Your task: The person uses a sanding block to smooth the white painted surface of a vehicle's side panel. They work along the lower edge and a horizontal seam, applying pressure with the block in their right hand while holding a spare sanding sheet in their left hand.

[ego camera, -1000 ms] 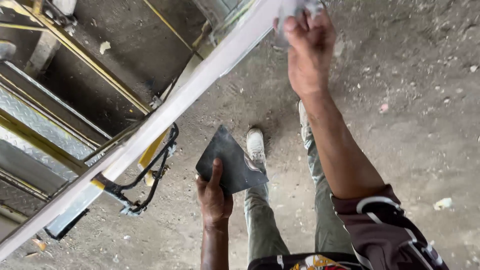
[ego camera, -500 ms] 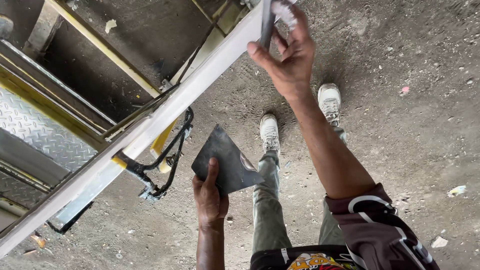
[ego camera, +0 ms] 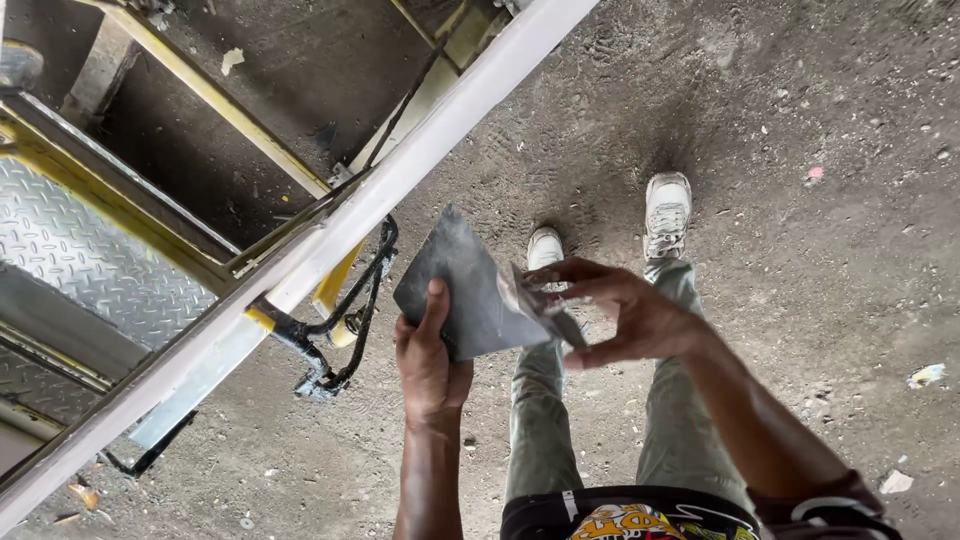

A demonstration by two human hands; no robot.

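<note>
Presently left hand (ego camera: pixel 430 360) is gripping grey plate (ego camera: pixel 465 290); right hand (ego camera: pixel 625 315) is pinching scraper (ego camera: pixel 540 305) against it; pale beam (ego camera: pixel 330 235) part-coated.

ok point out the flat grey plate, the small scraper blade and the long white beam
flat grey plate (ego camera: pixel 462 290): head view, middle of its bare face, above the left thumb
small scraper blade (ego camera: pixel 535 305): head view, pale flat part between the right fingers
long white beam (ego camera: pixel 400 185): head view, midway along its painted face

Dusty concrete floor (ego camera: pixel 800 120); white shoes (ego camera: pixel 667 212) standing on it, scattered paper scraps (ego camera: pixel 926 375)
</note>
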